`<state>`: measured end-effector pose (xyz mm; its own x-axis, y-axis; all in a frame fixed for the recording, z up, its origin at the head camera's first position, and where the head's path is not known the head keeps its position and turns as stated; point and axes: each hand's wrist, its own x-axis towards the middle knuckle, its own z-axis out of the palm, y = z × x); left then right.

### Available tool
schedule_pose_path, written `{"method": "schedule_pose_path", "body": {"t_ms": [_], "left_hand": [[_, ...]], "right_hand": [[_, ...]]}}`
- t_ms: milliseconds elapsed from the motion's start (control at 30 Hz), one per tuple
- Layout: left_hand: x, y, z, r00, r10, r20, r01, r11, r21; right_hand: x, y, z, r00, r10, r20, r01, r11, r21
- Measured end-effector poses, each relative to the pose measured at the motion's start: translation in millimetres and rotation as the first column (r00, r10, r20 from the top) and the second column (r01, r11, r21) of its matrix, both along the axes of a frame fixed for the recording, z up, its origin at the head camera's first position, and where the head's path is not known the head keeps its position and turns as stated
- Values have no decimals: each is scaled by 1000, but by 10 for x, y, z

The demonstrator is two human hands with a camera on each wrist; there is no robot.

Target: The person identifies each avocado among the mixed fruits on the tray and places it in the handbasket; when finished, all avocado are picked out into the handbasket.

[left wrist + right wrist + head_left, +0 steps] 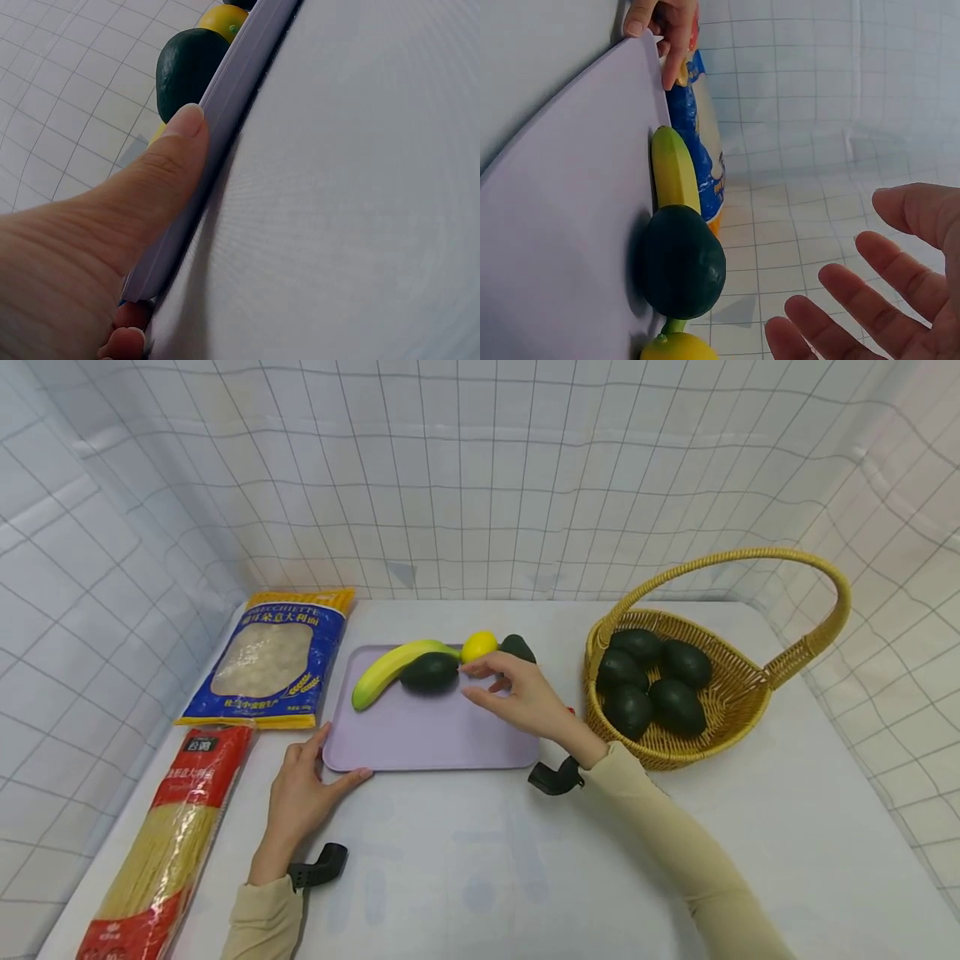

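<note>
A pale purple tray [435,739] lies on the table, with my left hand [300,789] at its near left corner. That thumb [161,154] lies along the front rim and the index finger stretches along the left side. Over the tray's right half is my right hand [521,693], fingers spread and holding nothing. A dark green avocado [430,673] sits in the tray just left of its fingertips. Beside that avocado is a yellow-green banana [386,672]. A yellow lemon [480,647] and a second avocado [517,647] are at the back, partly behind the right hand.
At the right stands a wicker basket [731,714] with a tall arched handle, holding several avocados [678,706]. A blue and yellow pasta bag [262,660] lies left of the tray, and a red spaghetti pack [168,827] lies nearer. White gridded curtains surround the table.
</note>
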<state>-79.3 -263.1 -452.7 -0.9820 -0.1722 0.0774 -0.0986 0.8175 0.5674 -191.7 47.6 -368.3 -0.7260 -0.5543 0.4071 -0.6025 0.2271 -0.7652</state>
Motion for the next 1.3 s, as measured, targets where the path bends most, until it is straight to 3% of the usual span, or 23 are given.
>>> {"method": "schedule_pose_path", "body": {"t_ms": [433,833,967,1133,1300], "left_hand": [[-12,-1,11,1000,7,-7,-7,1000,-6],[-9,-5,5,1000,4,7,-3,1000,-14],[-1,0,14,1000,-1,-8,1,1000,-21],[4,9,19,1000,-3,-18,3,1000,-20],[-3,16,8,1000,1,-22,-2,1000,-19]], "right_hand": [[-299,-410,-76,996,42,75,-47,997,68],[-448,-596,-147,984,-10,179,-30,975,220],[-465,-644,-145,985,-21,171,-33,951,307],[-464,-695,-124,991,-48,124,-11,901,434],[-475,-730,-136,995,-72,73,26,869,494]]}}
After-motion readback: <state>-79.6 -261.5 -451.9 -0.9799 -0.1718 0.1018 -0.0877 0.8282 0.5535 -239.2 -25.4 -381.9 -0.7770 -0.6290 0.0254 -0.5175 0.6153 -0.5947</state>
